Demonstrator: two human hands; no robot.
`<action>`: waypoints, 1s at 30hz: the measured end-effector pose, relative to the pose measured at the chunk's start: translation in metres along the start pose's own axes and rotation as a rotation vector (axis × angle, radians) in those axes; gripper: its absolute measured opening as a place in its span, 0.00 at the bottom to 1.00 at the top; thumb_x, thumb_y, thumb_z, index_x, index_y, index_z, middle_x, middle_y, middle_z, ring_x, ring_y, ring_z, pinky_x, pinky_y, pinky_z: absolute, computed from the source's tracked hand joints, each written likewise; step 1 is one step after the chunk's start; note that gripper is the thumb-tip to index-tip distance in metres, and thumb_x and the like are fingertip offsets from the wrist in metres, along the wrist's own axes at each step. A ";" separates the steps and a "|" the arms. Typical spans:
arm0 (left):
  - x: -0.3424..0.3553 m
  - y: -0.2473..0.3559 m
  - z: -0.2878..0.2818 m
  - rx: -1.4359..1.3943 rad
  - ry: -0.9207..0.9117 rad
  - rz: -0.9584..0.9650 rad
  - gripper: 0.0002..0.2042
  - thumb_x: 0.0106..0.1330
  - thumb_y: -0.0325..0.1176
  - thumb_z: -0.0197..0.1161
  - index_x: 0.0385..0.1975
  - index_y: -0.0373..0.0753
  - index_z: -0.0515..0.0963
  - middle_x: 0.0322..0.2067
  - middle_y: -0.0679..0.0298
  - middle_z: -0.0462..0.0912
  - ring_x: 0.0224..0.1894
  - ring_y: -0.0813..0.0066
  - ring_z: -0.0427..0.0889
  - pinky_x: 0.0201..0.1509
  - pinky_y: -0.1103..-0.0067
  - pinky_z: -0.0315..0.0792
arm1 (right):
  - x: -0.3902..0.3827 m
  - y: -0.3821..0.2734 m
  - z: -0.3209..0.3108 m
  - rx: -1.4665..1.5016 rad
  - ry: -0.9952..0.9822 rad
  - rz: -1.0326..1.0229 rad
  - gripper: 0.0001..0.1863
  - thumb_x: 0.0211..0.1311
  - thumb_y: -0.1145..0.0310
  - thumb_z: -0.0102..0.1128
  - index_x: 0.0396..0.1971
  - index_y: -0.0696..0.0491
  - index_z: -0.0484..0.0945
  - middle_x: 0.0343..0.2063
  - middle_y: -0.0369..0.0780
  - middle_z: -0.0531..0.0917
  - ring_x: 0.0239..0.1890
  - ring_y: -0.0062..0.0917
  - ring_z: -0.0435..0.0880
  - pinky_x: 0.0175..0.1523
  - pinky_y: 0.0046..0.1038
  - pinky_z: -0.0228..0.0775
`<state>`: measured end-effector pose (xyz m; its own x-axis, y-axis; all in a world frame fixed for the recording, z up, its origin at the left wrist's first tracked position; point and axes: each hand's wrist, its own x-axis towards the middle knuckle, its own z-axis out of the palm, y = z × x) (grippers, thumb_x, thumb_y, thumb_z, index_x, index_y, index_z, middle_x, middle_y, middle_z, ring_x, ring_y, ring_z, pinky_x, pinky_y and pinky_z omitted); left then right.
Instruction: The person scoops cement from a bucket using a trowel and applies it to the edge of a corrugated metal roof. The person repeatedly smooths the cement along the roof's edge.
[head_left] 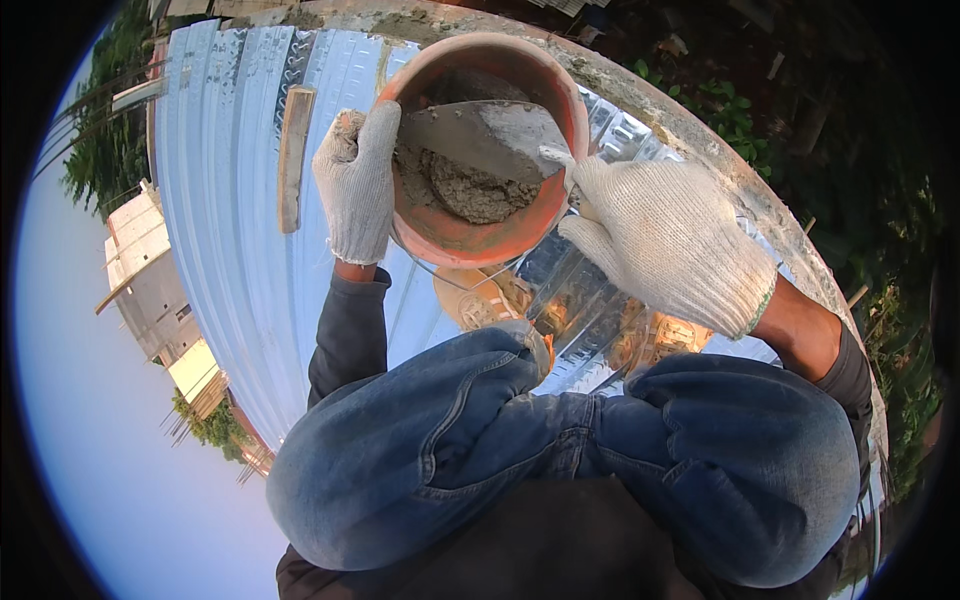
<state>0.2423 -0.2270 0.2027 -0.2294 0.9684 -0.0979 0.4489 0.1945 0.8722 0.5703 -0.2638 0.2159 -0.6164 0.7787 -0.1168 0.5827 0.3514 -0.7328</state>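
An orange bucket [448,245] with a thin wire handle stands tilted toward me, above my shoes. Wet grey mortar [475,190] lies in its bottom. My left hand [362,180], in a white knit glove, grips the bucket's left rim with the thumb along its edge. Inside the bucket's mouth is a trowel [480,135], its broad metal blade smeared with mortar. My right hand [665,235], gloved too, is closed around the trowel's handle at the right rim; the handle itself is mostly hidden by the glove.
I squat on shiny corrugated metal sheets [220,150]. A short wooden strip [294,160] lies on them at the left. A rough concrete wall edge [720,160] curves along the far and right side, with green plants [725,110] beyond. Buildings [150,270] show at the left.
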 end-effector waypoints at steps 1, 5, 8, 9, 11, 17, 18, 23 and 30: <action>-0.003 0.004 0.002 0.016 -0.002 0.007 0.14 0.84 0.40 0.72 0.36 0.40 0.82 0.31 0.78 0.76 0.35 0.89 0.68 0.37 0.82 0.66 | 0.005 0.000 0.006 0.079 -0.104 0.009 0.18 0.77 0.58 0.68 0.47 0.62 0.88 0.30 0.53 0.89 0.36 0.52 0.94 0.42 0.49 0.88; -0.009 0.013 0.012 0.118 -0.043 0.040 0.14 0.86 0.40 0.70 0.38 0.38 0.83 0.31 0.78 0.76 0.35 0.89 0.68 0.37 0.82 0.65 | 0.012 0.010 0.030 0.151 -0.384 0.104 0.23 0.80 0.53 0.63 0.44 0.63 0.87 0.32 0.56 0.90 0.37 0.56 0.93 0.45 0.53 0.87; -0.010 0.010 0.007 0.133 -0.025 0.075 0.15 0.86 0.41 0.69 0.38 0.36 0.83 0.30 0.78 0.75 0.35 0.88 0.67 0.37 0.82 0.65 | -0.007 0.019 0.031 0.028 -0.151 0.025 0.18 0.77 0.56 0.67 0.46 0.59 0.87 0.31 0.54 0.89 0.37 0.51 0.93 0.42 0.49 0.86; -0.010 0.007 0.006 0.108 -0.021 0.084 0.15 0.86 0.41 0.69 0.38 0.36 0.83 0.29 0.77 0.74 0.34 0.88 0.67 0.36 0.82 0.65 | -0.011 0.015 0.023 -0.001 -0.123 0.046 0.17 0.77 0.57 0.68 0.46 0.59 0.87 0.31 0.54 0.89 0.37 0.51 0.93 0.42 0.48 0.86; -0.011 0.008 0.004 0.114 -0.007 0.071 0.15 0.86 0.41 0.69 0.38 0.36 0.83 0.28 0.78 0.74 0.34 0.88 0.67 0.36 0.81 0.65 | -0.013 0.011 0.005 -0.068 -0.059 0.076 0.16 0.76 0.59 0.69 0.47 0.58 0.87 0.30 0.53 0.89 0.36 0.49 0.93 0.41 0.46 0.86; -0.011 0.023 0.021 0.127 -0.014 0.087 0.16 0.85 0.43 0.71 0.38 0.36 0.85 0.28 0.78 0.75 0.33 0.88 0.67 0.36 0.81 0.66 | -0.011 -0.003 0.016 -0.250 -0.348 0.109 0.12 0.71 0.69 0.69 0.47 0.62 0.86 0.27 0.49 0.91 0.32 0.45 0.95 0.34 0.44 0.88; -0.012 0.024 0.024 0.133 -0.011 0.086 0.16 0.85 0.43 0.71 0.38 0.36 0.85 0.28 0.78 0.76 0.33 0.88 0.68 0.36 0.81 0.66 | -0.010 -0.004 0.026 -0.266 -0.385 0.112 0.12 0.70 0.70 0.69 0.47 0.63 0.86 0.27 0.49 0.91 0.31 0.45 0.96 0.33 0.45 0.88; -0.009 0.017 0.031 0.092 0.022 0.049 0.15 0.85 0.43 0.71 0.40 0.36 0.86 0.29 0.77 0.77 0.34 0.88 0.69 0.37 0.81 0.67 | -0.009 -0.001 0.036 0.009 -0.349 0.083 0.16 0.74 0.63 0.68 0.47 0.62 0.88 0.32 0.52 0.91 0.38 0.48 0.96 0.43 0.46 0.89; 0.015 -0.011 -0.002 0.059 0.004 -0.016 0.15 0.86 0.42 0.69 0.54 0.35 0.90 0.44 0.70 0.88 0.45 0.83 0.83 0.50 0.79 0.78 | -0.013 0.030 0.018 0.501 -0.471 0.171 0.26 0.80 0.45 0.67 0.48 0.57 0.89 0.40 0.54 0.90 0.44 0.52 0.90 0.54 0.47 0.83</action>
<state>0.2318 -0.2151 0.1926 -0.2405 0.9645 -0.1094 0.4955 0.2189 0.8405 0.5867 -0.2725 0.1833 -0.7675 0.4544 -0.4521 0.4476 -0.1250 -0.8855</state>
